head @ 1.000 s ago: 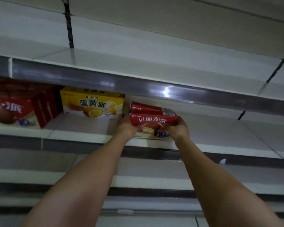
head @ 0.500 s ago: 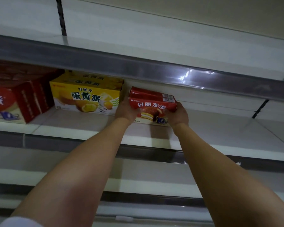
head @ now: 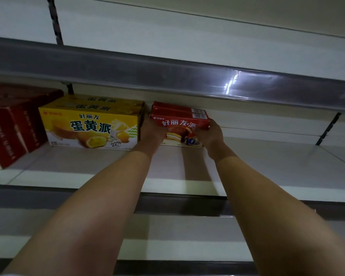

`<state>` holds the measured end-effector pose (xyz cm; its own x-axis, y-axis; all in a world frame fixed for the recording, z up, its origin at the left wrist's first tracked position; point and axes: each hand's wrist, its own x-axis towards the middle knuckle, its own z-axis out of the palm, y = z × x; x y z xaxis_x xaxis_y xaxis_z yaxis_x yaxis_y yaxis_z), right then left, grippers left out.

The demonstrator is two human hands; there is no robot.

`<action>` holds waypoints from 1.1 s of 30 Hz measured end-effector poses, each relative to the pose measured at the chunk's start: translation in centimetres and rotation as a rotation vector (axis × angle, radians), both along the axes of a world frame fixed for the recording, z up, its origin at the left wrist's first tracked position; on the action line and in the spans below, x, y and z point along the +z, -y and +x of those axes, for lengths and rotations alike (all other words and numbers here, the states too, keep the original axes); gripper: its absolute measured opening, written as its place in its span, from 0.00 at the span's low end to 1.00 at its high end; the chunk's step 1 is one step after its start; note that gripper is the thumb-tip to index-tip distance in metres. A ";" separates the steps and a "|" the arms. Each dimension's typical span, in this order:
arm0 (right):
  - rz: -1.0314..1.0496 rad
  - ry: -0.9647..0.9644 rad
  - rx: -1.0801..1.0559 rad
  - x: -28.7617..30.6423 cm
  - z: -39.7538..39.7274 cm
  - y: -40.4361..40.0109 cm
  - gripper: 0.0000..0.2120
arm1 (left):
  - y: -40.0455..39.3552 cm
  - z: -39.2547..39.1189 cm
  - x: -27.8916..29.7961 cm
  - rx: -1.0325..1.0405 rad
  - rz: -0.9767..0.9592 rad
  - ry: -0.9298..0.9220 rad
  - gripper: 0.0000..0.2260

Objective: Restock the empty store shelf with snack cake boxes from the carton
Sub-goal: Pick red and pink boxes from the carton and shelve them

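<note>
Slid deeper onto the white metal shelf (head: 267,168), that red cardboard snack cake box (head: 179,118), just beside the yellow box (head: 88,124). Clamped end to end, left hand (head: 150,130) and right hand (head: 210,134), long axis sideways, equally near.

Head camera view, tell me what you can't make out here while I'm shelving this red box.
- Red snack cake box: both ends covered by the left hand and right hand.
- Fingertips: hidden behind the box.
- Dark red boxes: cut off by the left edge, print blurred.
- Yellow box: small print unreadable.
- Carton: out of frame.
</note>
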<state>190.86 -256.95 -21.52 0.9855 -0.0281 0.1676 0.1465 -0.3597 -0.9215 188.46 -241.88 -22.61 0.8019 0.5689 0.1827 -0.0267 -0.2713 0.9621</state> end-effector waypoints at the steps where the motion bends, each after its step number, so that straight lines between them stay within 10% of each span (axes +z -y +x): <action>1: -0.005 -0.001 0.012 0.0 0.2 -0.2 0.23 | 0.0 0.1 0.0 -0.010 -0.017 0.003 0.33; 13: -0.318 -0.118 -0.052 -1.7 1.3 0.7 0.10 | 0.7 -1.3 -1.3 0.195 0.533 -0.354 0.23; 33: -0.165 -0.224 0.036 -0.2 -1.9 0.4 0.19 | -0.1 -0.6 -2.0 0.062 0.049 -0.337 0.22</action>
<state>188.93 -257.34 -21.68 0.9983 0.0168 -0.0551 -0.0390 -0.5060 -0.8616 187.81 -241.79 -24.61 0.7861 0.6153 -0.0587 0.3086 -0.3085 0.8998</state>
